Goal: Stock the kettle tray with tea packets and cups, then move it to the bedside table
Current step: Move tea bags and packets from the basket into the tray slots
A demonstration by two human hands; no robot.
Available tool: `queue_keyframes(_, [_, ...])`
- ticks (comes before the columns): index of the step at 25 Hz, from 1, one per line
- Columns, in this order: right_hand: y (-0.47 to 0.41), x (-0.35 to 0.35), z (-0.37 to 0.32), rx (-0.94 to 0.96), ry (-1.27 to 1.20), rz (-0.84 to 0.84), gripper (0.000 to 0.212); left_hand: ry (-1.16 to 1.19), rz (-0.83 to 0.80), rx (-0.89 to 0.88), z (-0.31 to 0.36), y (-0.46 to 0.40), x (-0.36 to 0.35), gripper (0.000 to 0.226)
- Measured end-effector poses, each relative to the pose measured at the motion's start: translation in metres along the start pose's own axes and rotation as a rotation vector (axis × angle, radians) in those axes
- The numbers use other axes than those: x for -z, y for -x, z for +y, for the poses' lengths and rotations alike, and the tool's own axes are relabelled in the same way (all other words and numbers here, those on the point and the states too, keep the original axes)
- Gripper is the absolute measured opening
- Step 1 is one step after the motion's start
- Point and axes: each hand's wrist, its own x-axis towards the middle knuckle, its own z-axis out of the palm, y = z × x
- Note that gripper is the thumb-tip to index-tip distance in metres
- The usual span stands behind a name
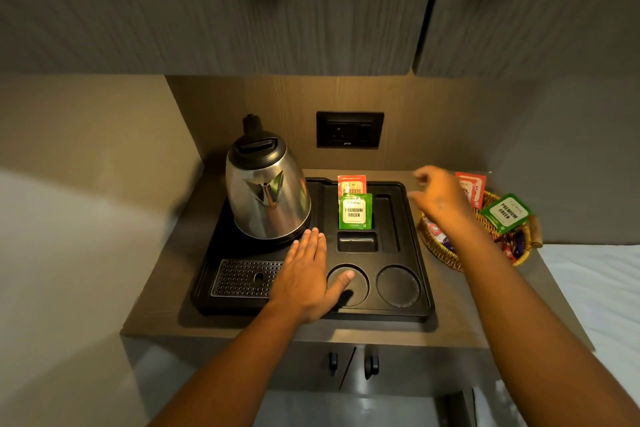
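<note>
A black kettle tray point(420, 274) lies on a small counter. A steel kettle point(266, 191) stands on its back left. A green tea packet point(355, 211) and a red tea packet point(351, 184) behind it stand upright in a slot. Two round cup wells point(398, 286) at the tray's front hold nothing. My left hand point(308, 274) lies flat on the tray, thumb over the left well. My right hand point(440, 198) hovers blurred over a wicker basket point(446, 253), fingers loosely curled; nothing shows in it. No cups are in sight.
The basket, right of the tray, holds a red packet point(472, 189), a green packet point(507, 213) and small sachets. A black wall socket point(349, 130) sits behind the tray. Cabinet doors hang overhead; two cupboard handles point(370, 362) are below the counter. White bedding point(595, 288) lies to the right.
</note>
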Motion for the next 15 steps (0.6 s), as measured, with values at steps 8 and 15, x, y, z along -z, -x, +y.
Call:
queue_keyframes(8, [0.024,0.011,0.067,-0.167,0.268,-0.206,0.012,-0.020,-0.012,-0.004,0.001,0.001,0.001,0.101])
queue_keyframes(15, [0.027,0.053,0.068,-0.126,0.172,-0.049,0.013,-0.023,-0.005,-0.002,0.000,0.002,0.000,0.102])
